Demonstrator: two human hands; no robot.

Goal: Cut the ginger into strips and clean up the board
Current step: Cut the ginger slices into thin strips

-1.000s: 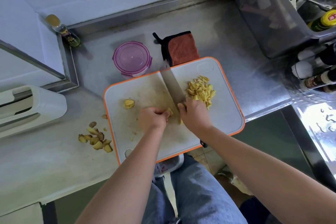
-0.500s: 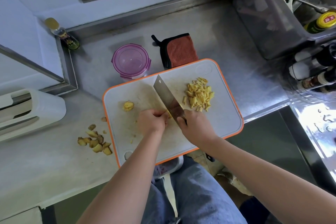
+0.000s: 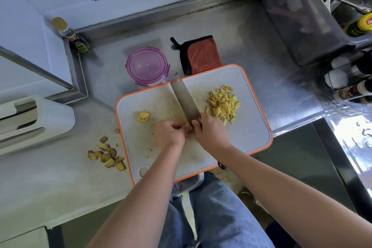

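My cutting board (image 3: 251, 135) on the steel counter (image 3: 247, 32), my right hand (image 3: 211, 133) gripping the knife (image 3: 186, 100) blade-down, my left hand (image 3: 170, 134) curled, pinching a ginger piece (image 3: 188, 126) against the blade, cut strips (image 3: 223, 103) piled just right of it, one ginger slice (image 3: 144, 116) lying left

Shiny steel counter (image 3: 231, 32), matt plastic board (image 3: 251, 127), terry cloth (image 3: 203, 54)
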